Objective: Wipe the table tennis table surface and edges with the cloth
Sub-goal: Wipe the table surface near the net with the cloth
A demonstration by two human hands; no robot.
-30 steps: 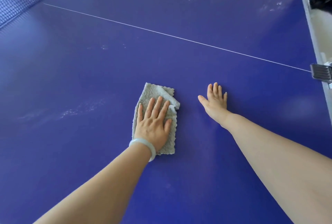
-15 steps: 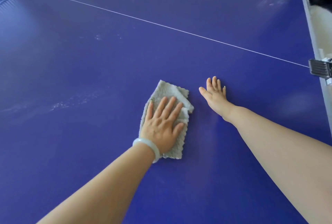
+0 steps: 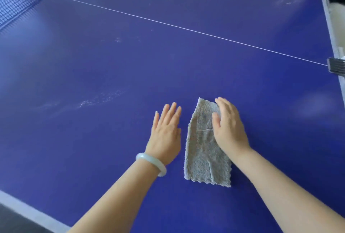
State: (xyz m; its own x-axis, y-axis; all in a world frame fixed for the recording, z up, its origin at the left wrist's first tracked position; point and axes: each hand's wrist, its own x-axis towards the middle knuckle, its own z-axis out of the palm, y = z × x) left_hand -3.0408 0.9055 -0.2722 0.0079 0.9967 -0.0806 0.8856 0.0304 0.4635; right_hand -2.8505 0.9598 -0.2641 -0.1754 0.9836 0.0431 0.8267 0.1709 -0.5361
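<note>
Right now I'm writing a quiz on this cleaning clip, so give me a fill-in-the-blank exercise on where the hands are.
1. The right hand rests on the grey ____.
2. The bracelet circles the ____ wrist.
3. The left hand, fingers straight, is spread over the bare blue ____.
Missing words: cloth; left; table.
</note>
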